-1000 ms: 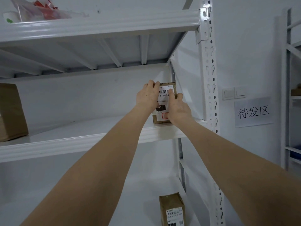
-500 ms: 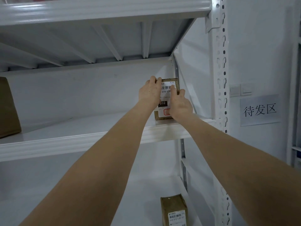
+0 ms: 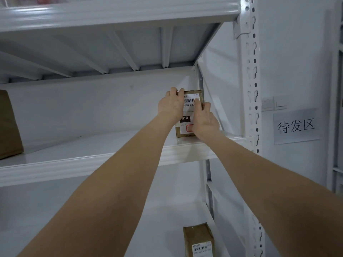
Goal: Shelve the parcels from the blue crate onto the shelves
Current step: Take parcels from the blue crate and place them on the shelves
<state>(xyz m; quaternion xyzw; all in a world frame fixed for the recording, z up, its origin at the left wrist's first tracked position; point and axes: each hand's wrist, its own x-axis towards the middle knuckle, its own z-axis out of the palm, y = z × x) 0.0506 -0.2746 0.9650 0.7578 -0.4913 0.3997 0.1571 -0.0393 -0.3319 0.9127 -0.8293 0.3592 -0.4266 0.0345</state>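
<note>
Parcel storeroom, white metal shelving (image 3: pixel 104 158), labelled brown parcels (image 3: pixel 199 240), wall sign (image 3: pixel 296 126)

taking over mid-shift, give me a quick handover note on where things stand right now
Left hand grips the labelled parcel at its top left edge.
Right hand holds its right side, thumb on the label.
Parcel stands upright at the right end of the middle shelf.
Done: lower parcel on the shelf below, brown parcel at the middle shelf's left end.
Left: release; blue crate out of view, remaining count unknown.
</note>
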